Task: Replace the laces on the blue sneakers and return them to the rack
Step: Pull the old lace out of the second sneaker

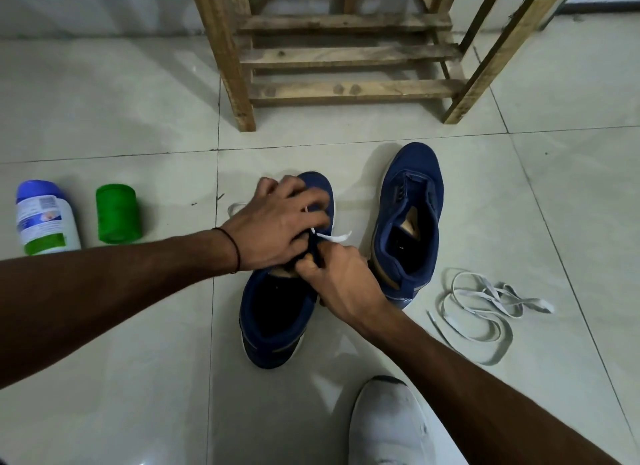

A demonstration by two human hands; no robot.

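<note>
Two blue sneakers stand on the tiled floor. The left sneaker point(277, 312) lies under both hands, with a white lace point(334, 238) sticking out at its eyelets. My left hand point(277, 222) covers its front with curled fingers gripping the upper. My right hand point(337, 279) pinches the shoe's dark tongue or eyelet flap just behind the lace. The right sneaker point(408, 222) stands apart with no lace in it. A loose white lace point(485, 305) lies coiled on the floor to its right. The wooden rack point(346, 56) stands behind the shoes.
A white bottle with a blue cap point(45, 219) and a green cylinder point(118, 213) lie on the floor at the left. A white shoe on a foot point(388, 423) shows at the bottom edge. A wall runs behind the rack.
</note>
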